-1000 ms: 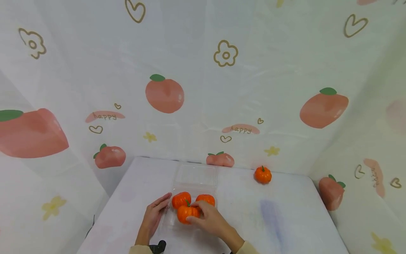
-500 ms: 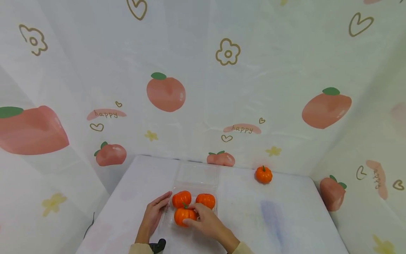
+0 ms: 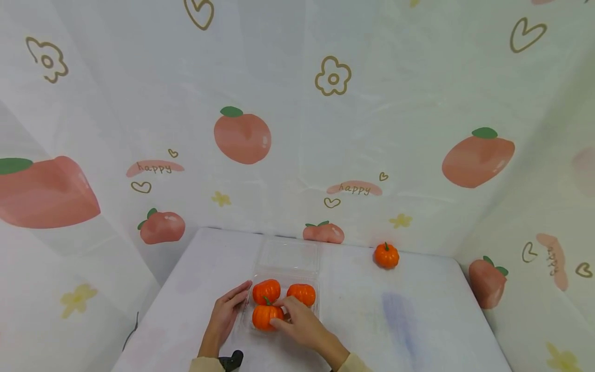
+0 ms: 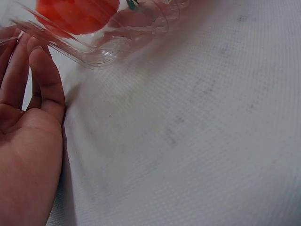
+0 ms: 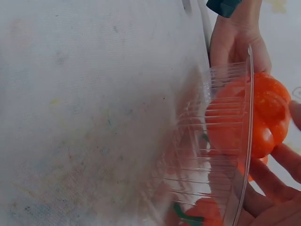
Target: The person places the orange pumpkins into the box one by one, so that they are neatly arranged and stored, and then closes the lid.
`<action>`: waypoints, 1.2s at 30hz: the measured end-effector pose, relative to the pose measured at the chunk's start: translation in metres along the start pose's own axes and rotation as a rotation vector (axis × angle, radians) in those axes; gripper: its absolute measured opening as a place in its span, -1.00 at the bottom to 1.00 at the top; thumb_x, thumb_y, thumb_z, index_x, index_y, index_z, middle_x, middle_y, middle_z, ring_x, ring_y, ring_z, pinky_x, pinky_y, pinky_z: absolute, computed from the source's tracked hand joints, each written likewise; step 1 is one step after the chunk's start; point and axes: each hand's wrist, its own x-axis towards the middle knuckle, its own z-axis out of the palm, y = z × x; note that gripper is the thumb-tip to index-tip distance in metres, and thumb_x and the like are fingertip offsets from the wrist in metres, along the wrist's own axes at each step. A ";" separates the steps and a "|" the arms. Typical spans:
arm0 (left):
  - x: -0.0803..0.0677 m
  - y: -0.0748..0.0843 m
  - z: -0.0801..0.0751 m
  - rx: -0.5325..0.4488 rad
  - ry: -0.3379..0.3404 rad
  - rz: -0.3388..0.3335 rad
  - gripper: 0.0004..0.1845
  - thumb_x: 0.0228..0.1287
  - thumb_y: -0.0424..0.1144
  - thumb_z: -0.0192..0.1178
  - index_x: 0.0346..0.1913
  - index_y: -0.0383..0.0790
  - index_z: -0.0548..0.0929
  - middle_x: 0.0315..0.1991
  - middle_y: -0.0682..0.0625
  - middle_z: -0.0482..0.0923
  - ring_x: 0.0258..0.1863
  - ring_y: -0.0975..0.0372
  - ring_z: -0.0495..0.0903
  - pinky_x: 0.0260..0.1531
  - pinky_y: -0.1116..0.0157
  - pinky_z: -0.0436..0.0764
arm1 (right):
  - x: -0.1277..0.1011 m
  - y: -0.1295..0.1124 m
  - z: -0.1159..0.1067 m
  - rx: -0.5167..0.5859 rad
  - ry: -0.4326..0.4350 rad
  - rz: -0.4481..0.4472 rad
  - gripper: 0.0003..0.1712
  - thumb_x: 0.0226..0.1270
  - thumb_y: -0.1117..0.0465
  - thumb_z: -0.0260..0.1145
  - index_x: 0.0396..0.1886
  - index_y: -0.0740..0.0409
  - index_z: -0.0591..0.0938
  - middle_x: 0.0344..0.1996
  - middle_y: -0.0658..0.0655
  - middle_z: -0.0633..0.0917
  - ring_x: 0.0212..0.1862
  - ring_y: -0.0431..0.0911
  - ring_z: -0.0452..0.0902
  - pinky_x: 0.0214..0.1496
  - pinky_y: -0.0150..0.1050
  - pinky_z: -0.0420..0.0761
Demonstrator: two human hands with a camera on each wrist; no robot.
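A small orange toy pumpkin [image 3: 266, 315] is held by the fingers of the right hand [image 3: 303, 326], curled about its right flank, inside the near left corner of a clear plastic clamshell box [image 3: 284, 276]. The pumpkin is thus found just to the left of that hand's palm, with its green stem pointing up and a little away from the person. Two more pumpkins [image 3: 266, 290] are seated in the box's far row, touching or nearly touching the held one. The left hand [image 3: 225, 316] is laid flat against the box's left wall, its fingers [image 4: 41, 79] straight, nothing being gripped. A fourth pumpkin [image 3: 386, 255] is left well apart at the table's [image 3: 418, 320] far right, nearer the right hand.
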 end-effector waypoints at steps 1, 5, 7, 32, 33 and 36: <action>0.000 0.000 0.000 -0.003 0.002 0.000 -0.44 0.41 -0.12 0.26 0.39 -0.28 0.52 0.26 0.13 0.66 0.06 0.59 0.60 0.03 0.57 0.60 | 0.000 0.000 0.000 -0.010 0.003 -0.013 -0.50 0.38 -0.19 0.35 0.17 -0.04 0.62 -0.04 -0.08 0.64 -0.12 -0.32 0.57 -0.01 -0.47 0.66; 0.000 -0.001 0.000 -0.012 0.002 0.005 -0.44 0.41 -0.14 0.26 0.39 -0.31 0.52 0.26 0.10 0.66 0.05 0.58 0.61 0.03 0.57 0.60 | 0.002 0.000 0.001 -0.066 0.007 -0.036 -0.55 0.38 -0.12 0.38 0.15 -0.03 0.65 -0.11 -0.06 0.61 -0.19 -0.38 0.53 -0.07 -0.51 0.65; 0.000 -0.001 0.000 -0.008 0.001 0.003 -0.43 0.41 -0.12 0.26 0.39 -0.30 0.52 0.29 0.08 0.64 0.05 0.59 0.60 0.03 0.59 0.59 | 0.003 -0.001 0.002 -0.096 -0.003 -0.026 -0.54 0.37 -0.09 0.39 0.16 -0.01 0.66 -0.10 -0.05 0.62 -0.22 -0.40 0.51 -0.10 -0.52 0.64; 0.000 0.000 0.001 0.004 0.012 -0.010 -0.43 0.43 -0.13 0.25 0.41 -0.30 0.50 0.33 0.06 0.60 0.04 0.64 0.58 0.03 0.62 0.57 | -0.001 -0.014 -0.023 -0.405 0.062 -0.119 -0.59 0.44 0.12 0.30 0.24 0.06 0.60 -0.04 0.00 0.74 -0.20 -0.27 0.57 0.00 -0.29 0.72; 0.000 0.000 0.001 0.004 0.012 -0.013 -0.43 0.43 -0.13 0.25 0.41 -0.29 0.50 0.34 0.05 0.60 0.04 0.64 0.58 0.03 0.63 0.57 | -0.002 -0.013 -0.026 -0.437 0.098 -0.152 -0.60 0.43 0.14 0.29 0.22 0.07 0.61 -0.05 0.00 0.74 -0.16 -0.23 0.61 0.01 -0.26 0.72; 0.001 0.001 0.002 0.007 0.013 -0.021 -0.41 0.40 -0.10 0.27 0.41 -0.27 0.50 0.36 0.04 0.58 0.06 0.63 0.58 0.03 0.64 0.57 | -0.002 -0.012 -0.032 -0.553 0.215 -0.239 -0.63 0.39 0.14 0.32 0.16 0.07 0.64 -0.04 0.00 0.72 -0.04 -0.13 0.63 0.07 -0.21 0.70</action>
